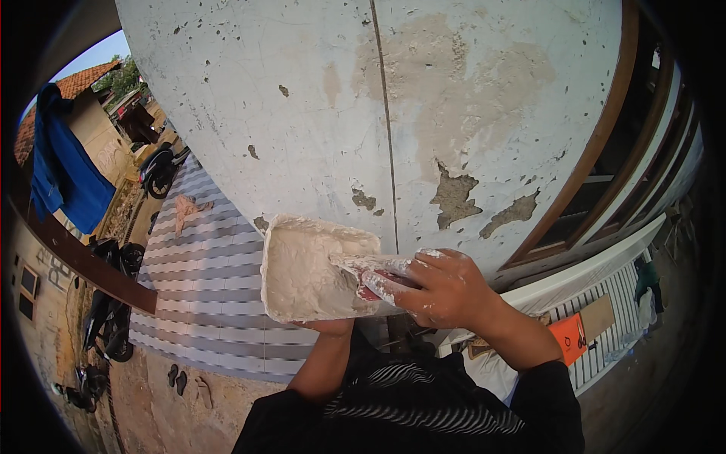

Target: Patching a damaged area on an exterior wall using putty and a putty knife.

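At the left hangs a blue cloth; a pinkish cloth lies near the far edge of the tiled floor. Next comes a tray of pale paste before the flaking wall, the left hand beneath it, fingers hidden, so whether they are spread I cannot tell. By the tray's right edge, the right hand pinches a paste-smeared red scraper. Farther right is an orange bag.

Right hand curled in a grip, pale smears across knuckles; right forearm angled inward. Left hand mostly hidden, probably palm-up; left forearm steep.
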### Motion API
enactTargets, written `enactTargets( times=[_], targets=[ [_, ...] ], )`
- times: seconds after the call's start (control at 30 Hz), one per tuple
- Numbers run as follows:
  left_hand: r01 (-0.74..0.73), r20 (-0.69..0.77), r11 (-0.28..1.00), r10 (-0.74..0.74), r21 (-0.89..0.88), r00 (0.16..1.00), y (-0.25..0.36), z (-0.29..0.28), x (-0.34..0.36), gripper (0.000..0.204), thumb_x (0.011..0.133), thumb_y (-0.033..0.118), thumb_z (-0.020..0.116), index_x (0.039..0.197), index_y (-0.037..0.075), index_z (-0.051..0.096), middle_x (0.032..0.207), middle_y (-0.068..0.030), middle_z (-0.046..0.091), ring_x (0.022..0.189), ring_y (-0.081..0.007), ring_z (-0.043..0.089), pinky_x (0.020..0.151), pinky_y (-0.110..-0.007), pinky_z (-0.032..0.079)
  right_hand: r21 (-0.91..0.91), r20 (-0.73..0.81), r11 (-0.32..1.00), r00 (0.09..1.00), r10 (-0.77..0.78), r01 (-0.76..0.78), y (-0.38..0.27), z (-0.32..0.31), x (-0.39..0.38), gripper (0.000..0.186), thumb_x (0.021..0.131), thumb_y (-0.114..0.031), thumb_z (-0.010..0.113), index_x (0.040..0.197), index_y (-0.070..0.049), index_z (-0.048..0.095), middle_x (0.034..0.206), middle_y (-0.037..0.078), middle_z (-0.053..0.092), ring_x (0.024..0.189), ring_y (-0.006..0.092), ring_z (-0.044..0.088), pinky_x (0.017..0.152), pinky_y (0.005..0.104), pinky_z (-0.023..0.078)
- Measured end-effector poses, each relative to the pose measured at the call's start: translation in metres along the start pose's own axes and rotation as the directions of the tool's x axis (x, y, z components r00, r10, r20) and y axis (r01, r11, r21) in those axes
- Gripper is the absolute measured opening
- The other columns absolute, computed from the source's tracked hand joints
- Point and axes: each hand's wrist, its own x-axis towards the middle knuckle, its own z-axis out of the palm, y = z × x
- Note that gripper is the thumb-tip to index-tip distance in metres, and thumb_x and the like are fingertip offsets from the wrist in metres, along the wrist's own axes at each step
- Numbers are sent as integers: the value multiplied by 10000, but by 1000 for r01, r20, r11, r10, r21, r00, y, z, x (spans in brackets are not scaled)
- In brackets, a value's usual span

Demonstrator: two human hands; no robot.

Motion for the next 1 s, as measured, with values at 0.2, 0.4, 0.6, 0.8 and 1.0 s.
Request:
enactTargets(
  times=[0.2, 0.4, 0.6, 0.8, 1.0],
  targets=[
    [34, -21, 999, -34, 1, 999, -5, 3, 1, 872, 887, 735, 418, 1552, 203, 229, 1595, -89, 241, 1444, -370, 276, 1155, -583, 274, 186, 37, 978, 995, -98, 89, -6, 9, -17, 465, 678, -189, 737, 1130, -269, 666, 934, 24, 664, 815, 196, 701, 632, 317, 576],
    [61, -47, 998, -61, 3, 997, 3, -3, 1, 869, 888, 731, 422, 1551, 202, 232, 1593, -90, 246, 1442, -371, 279, 1153, -585, 276, 269, 28, 960, 995, -92, 81, 12, -12, -21, 418, 617, -139, 710, 1032, -189, 727, 850, 44, 670, 756, 212, 691, 607, 326, 569],
    [105, -63, 994, -105, -3, 992, -2, -1, 2, 865, 890, 726, 425, 1550, 201, 235, 1592, -91, 250, 1440, -372, 282, 1151, -588, 277, 363, -215, 932, 972, 94, -10, 10, -8, -16, 358, 606, -40, 642, 955, 2, 713, 776, 125, 703, 564, 244, 645, 538, 339, 540],
    [135, -70, 991, -135, -9, 988, -4, 0, 4, 861, 891, 722, 429, 1549, 200, 239, 1590, -92, 254, 1439, -374, 285, 1150, -590, 279, 734, 77, 547, 850, 521, -402, 3, -15, -4, 250, 841, -47, 697, 1065, 59, 663, 833, 123, 659, 669, 177, 641, 638, 253, 483],
    [161, -78, 987, -162, -20, 984, 3, -3, -6, 858, 892, 717, 433, 1549, 199, 242, 1589, -93, 258, 1437, -375, 288, 1148, -592, 280, 854, 290, 246, 813, 504, -458, 17, -4, 6, 258, 896, -12, 645, 1134, 77, 602, 933, 98, 661, 857, 83, 583, 774, 260, 500]
  ],
)
